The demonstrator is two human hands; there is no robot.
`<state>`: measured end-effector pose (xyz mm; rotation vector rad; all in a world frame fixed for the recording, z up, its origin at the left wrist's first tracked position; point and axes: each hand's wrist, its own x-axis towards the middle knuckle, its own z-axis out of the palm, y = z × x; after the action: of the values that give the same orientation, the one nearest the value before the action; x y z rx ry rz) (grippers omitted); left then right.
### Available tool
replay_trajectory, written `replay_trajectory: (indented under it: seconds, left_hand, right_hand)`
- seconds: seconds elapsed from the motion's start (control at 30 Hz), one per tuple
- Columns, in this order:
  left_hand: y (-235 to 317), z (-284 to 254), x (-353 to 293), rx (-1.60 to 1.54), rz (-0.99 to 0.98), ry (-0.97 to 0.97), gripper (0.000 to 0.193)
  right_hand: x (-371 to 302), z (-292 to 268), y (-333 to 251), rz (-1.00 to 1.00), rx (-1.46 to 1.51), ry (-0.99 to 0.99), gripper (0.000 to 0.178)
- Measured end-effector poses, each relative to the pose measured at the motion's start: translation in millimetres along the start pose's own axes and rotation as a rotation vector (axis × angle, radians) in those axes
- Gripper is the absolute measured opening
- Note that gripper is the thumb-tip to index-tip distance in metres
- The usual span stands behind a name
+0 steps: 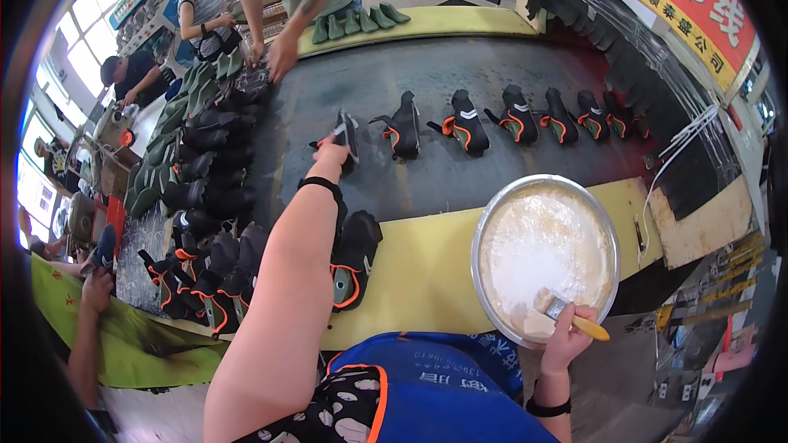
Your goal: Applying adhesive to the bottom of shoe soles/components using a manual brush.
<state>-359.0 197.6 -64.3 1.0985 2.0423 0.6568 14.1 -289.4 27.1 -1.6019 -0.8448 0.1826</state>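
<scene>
The left hand [331, 150] stretches across the bench, fingers clamped on a black shoe upper [346, 136] mid-belt; the right hand [569, 336] grips a brush [566, 312] over the paste bowl's [484, 234] near rim, ready for dipping.

brush bristles [545, 302] blurred in white paste; left fingers [332, 150] hidden behind shoe [346, 136].

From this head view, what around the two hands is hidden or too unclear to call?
- Left hand: its fingers lie against the black shoe upper on the belt; the grip is on the far side, hidden by the hand itself.
- Brush in the right hand: bristles blurred against the white paste, so their load is unclear.
- Metal bowl: how deep the paste is cannot be seen.
- Shoe upper by the left forearm: partly covered by the arm.
</scene>
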Motion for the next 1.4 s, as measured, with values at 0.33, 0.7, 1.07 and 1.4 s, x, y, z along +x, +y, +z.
replay_trajectory:
  seconds: [0.33, 0.7, 1.07, 1.4]
  left_hand:
    - [36.6, -46.4, -8.6, 0.405, 0.162, -0.376, 0.051]
    - [12.3, -311.8, -56.7, 0.608, -0.408, 0.638, 0.054]
    - [-165.3, -453.9, 53.9, 0.999, -0.016, 0.364, 0.041]
    - [-9.7, -362.6, -92.7, 0.191, 0.255, 0.303, 0.027]
  right_hand:
    - [-1.2, 4.8, 1.0, -0.105, -0.044, 0.014, 0.012]
    - [0.1, 1.1, 2.7, -0.105, -0.183, 0.045, 0.019]
    - [-0.1, 1.5, 3.5, -0.024, -0.112, 0.054, 0.011]
    - [2.0, 3.1, 11.3, -0.165, -0.051, 0.036, 0.012]
